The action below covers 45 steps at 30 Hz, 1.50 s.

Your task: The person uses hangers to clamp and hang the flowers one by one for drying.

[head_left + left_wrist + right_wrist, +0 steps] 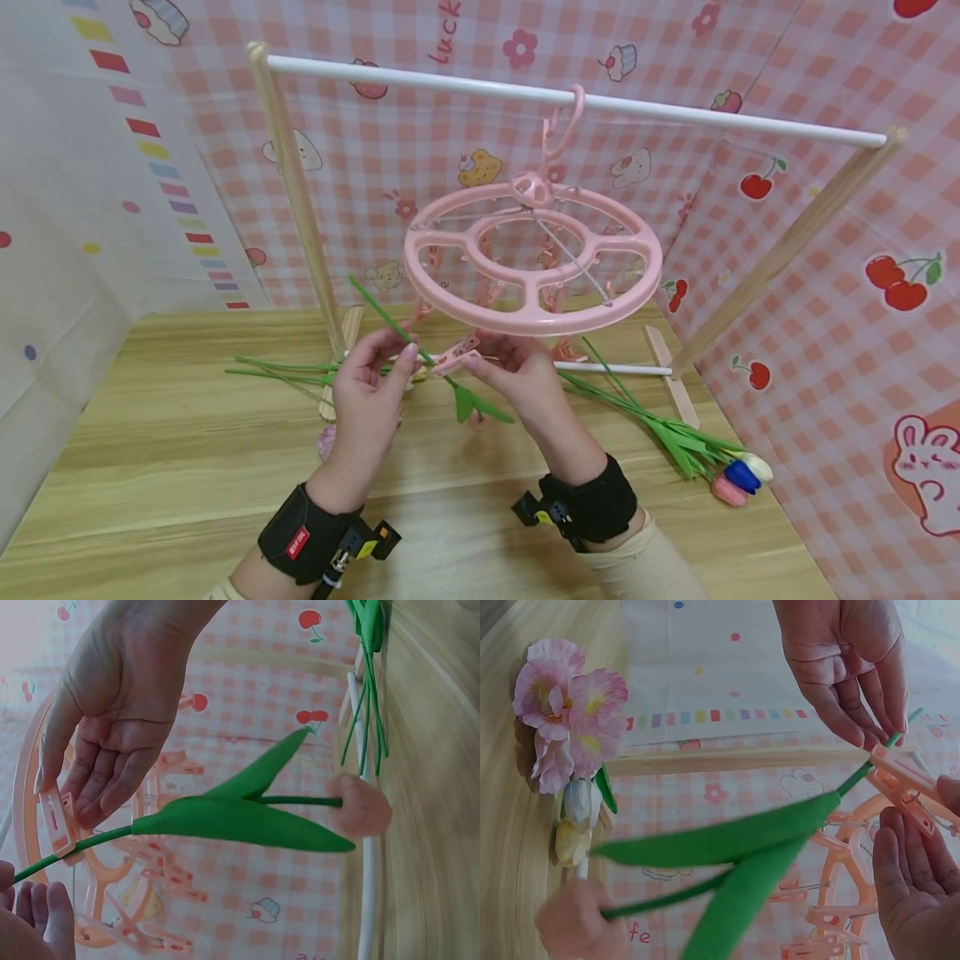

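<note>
My left hand (372, 400) pinches the green stem (384, 310) of an artificial tulip between thumb and fingertips. With thumb and fingers my right hand (525, 379) grips a pink clothespin (456, 357), whose jaws lie around the stem. The tulip's pink head (361, 806) hangs down below its green leaves (247, 823). In the right wrist view the clothespin (904, 780) meets the stem just beside the left hand's fingertips (877, 739). Above both hands is the round pink hanger (532, 321).
The hanger hooks over a white rod (450, 81) on a wooden frame (292, 192). Tulips (742, 477) in blue, white and pink lie at the right on the table (187, 500). Pink and pale flowers (570, 712) lie at the left; other clothespins (172, 877) dangle from the hanger.
</note>
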Each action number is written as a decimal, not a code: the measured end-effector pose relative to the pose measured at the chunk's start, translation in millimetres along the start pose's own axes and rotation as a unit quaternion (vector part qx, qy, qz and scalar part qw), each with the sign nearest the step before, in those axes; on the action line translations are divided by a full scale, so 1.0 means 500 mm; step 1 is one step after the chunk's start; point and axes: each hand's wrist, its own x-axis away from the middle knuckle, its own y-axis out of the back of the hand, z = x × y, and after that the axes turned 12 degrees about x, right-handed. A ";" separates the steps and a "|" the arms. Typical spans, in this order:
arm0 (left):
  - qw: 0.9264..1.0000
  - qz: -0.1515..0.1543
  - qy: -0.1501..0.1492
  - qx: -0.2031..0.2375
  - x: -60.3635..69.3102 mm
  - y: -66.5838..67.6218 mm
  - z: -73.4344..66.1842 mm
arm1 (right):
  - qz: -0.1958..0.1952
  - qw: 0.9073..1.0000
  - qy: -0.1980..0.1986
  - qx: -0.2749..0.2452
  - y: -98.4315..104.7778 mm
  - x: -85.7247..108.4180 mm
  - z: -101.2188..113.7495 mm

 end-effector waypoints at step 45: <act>0.993 -0.038 0.087 -0.064 0.009 0.069 0.013 | -0.050 0.990 0.058 0.116 0.013 0.018 -0.030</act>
